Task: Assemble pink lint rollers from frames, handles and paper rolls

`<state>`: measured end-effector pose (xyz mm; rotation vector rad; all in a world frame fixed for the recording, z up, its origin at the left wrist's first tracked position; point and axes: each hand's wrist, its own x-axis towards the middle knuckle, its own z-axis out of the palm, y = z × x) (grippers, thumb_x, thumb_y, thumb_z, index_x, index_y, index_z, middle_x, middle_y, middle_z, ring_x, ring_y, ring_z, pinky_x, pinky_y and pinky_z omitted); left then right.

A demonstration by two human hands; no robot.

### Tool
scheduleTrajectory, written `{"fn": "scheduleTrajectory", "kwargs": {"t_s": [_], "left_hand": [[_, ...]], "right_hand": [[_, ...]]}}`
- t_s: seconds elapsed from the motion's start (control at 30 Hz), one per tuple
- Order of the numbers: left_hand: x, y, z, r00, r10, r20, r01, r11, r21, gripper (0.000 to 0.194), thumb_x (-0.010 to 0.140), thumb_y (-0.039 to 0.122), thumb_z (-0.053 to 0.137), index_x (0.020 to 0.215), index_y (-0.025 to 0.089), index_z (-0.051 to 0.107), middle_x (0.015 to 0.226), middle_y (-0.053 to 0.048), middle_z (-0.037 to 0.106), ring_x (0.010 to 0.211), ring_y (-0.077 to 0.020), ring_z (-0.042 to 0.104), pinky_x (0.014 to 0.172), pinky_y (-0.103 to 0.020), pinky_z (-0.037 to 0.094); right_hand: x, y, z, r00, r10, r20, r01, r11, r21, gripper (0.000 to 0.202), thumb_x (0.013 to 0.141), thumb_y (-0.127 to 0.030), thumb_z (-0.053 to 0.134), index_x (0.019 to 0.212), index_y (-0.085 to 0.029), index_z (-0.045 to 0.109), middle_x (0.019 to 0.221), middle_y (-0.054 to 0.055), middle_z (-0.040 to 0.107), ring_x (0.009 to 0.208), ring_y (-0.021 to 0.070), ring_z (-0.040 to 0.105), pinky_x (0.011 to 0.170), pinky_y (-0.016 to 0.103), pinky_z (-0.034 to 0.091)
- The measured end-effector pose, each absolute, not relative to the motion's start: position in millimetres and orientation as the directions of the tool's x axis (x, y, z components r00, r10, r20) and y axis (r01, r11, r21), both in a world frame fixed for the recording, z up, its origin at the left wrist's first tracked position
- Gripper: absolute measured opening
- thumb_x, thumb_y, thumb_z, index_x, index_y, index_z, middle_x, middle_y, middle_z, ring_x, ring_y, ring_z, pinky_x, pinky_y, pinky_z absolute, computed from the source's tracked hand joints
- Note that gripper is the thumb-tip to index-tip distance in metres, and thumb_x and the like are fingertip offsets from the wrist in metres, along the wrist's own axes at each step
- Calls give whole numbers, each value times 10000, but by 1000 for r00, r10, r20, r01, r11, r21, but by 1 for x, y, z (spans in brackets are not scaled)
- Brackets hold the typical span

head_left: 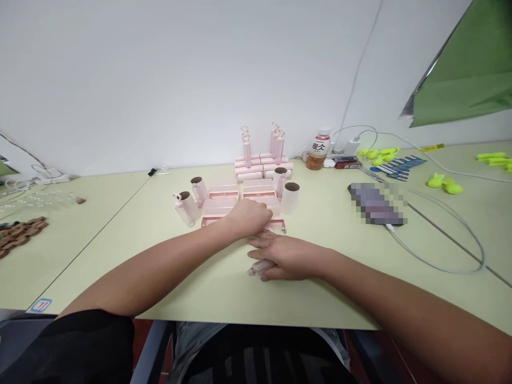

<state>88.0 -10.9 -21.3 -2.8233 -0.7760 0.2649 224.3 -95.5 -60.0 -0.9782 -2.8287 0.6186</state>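
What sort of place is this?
Likely a workshop bench for small goods, though the room beyond is mostly out of view. Signs: matching pink cases stacked near the wall, several open-topped tubes standing on the pale green table, and neon yellow pieces grouped at right.

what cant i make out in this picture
All in the head view:
Left hand: its back hides the fingertips and anything they hold.
Clear piece: its right end is hidden by the right hand.
Pink parts: partly covered by the left hand.
Phone: screen blurred into blocks.
Green sheet: cut off by the top and right edges.
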Motion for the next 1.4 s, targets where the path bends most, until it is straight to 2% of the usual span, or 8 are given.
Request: {"fn": "scheduleTrajectory", "kwargs": {"t_s": [0.17,0.3,0.5,0.73,1.03,1.17,1.27,1.4], "left_hand": [[75,-16,-12,793,609,-2,602,-784,-150,168,853,273,543,877,166,671,858,-88,681,705,-229,653,575,-302,404],[53,-34,-7,705,683,192,678,-728,99,271,939,350,444,919,196,667,874,-52,695,760,-201,644,606,-283,382],[30,-71,-22,739,649,182,539,-731,419,449,914,589,442,862,186,633,796,-38,687,685,-169,606,586,-260,363],[20,-75,-34,811,559,174,375,-725,578,323,889,451,563,1097,213,632,847,-12,700,665,-131,598,612,-241,405],[17,-51,-49,491,817,302,143,-417,897,358,929,475,505,1060,163,625,717,-5,620,572,-106,550,548,-232,435],[16,-49,-51,463,830,310,337,-489,805,341,941,483,481,1018,180,618,740,-6,621,649,-125,571,606,-249,444],[20,-58,-47,536,755,379,569,-654,498,371,906,529,524,961,183,650,867,-52,664,798,-183,603,706,-307,446],[32,-77,-44,717,598,359,600,-791,118,427,918,564,478,967,174,645,894,-77,667,848,-238,606,772,-378,431]], "right_hand": [[226,-91,-55,-795,606,-23,565,726,-392,311,868,-358,653,1109,-162,646,1285,152,576,1187,311,535,931,426,470],[226,-91,-52,-785,617,50,551,733,-399,152,857,-284,646,941,-159,668,1213,151,589,1151,303,532,890,411,476],[227,-97,-50,-719,623,307,519,776,-359,167,870,-222,572,1009,-174,650,1127,118,647,1080,254,570,903,390,447],[233,-105,-44,-550,833,69,809,551,-203,147,842,-299,596,799,-167,643,788,75,673,697,193,590,591,278,353],[257,-101,-24,-344,939,-31,523,164,-836,368,856,-536,570,875,-180,661,613,-29,519,547,125,489,534,249,374],[253,-100,-27,-236,968,-85,443,29,-896,372,808,-533,619,843,-165,666,551,-41,482,492,116,453,487,245,359],[246,-104,-31,-246,969,-13,471,108,-876,323,810,-490,639,814,-170,681,633,-15,545,559,118,474,521,241,363],[235,-110,-38,-334,943,20,417,167,-894,293,834,-459,632,770,-175,671,695,2,592,612,126,522,553,238,398]]}}
